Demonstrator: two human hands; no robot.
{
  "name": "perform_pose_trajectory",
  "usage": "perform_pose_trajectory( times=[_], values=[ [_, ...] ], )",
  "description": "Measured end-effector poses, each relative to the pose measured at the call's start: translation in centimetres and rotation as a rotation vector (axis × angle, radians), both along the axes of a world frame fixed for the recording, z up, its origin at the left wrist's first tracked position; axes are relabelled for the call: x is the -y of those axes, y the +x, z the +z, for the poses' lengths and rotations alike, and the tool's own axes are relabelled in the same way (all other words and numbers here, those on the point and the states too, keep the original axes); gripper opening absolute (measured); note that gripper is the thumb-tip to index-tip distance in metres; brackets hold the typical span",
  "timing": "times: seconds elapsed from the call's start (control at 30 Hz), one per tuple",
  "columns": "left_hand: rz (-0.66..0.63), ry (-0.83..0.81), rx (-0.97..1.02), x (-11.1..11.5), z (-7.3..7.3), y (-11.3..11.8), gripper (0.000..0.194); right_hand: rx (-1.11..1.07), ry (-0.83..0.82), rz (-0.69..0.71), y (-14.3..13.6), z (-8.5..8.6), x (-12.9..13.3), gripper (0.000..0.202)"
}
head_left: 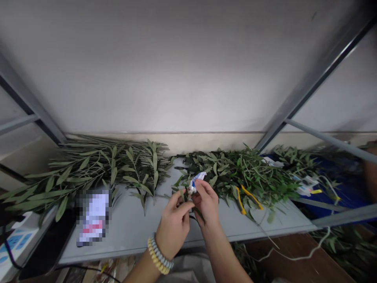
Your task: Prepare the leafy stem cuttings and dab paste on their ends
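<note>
Over the grey shelf (129,232), my two hands are close together. My right hand (209,202) is closed on a small crumpled white-and-blue wrapper or tube (198,179); its exact kind does not show. My left hand (175,216), with two beaded bracelets (160,257) at the wrist, is closed just left of it, thumb and fingers pinched by green leaves. What lies between its fingertips is partly hidden, but it looks like a leafy sprig (183,195). Just behind my hands lie leafy branches (218,163).
Yellow-handled pliers (246,198) lie to the right among the greenery. A pile of long-stemmed branches (97,165) covers the left back. A pixelated packet (93,218), a dark phone-like slab (48,243) and a power strip (17,243) are at left. Metal posts (318,78) frame both sides.
</note>
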State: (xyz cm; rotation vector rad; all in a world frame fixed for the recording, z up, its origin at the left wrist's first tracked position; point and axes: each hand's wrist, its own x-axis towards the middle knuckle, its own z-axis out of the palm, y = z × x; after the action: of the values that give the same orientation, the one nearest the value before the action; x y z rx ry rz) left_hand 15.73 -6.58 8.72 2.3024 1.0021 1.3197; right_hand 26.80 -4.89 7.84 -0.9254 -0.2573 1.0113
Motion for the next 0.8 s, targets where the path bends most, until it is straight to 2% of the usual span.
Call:
perform_pose_trajectory(
  times=[0.4, 0.63, 0.8],
  values=[
    [-0.011, 0.057, -0.027, 0.7, -1.0, 1.1, 0.034, -0.071, -0.041, 0.053, 1.3, 0.1, 1.1, 0.022],
    [-0.008, 0.079, -0.012, 0.6, -0.8, 1.9, 0.034, -0.077, -0.057, 0.099, 2.1, 0.3, 1.5, 0.022],
    [-0.028, 0.034, 0.016, 0.7, -0.7, 2.0, 0.032, -0.091, -0.064, 0.111, 2.5, 0.0, 1.5, 0.023]
  ],
)
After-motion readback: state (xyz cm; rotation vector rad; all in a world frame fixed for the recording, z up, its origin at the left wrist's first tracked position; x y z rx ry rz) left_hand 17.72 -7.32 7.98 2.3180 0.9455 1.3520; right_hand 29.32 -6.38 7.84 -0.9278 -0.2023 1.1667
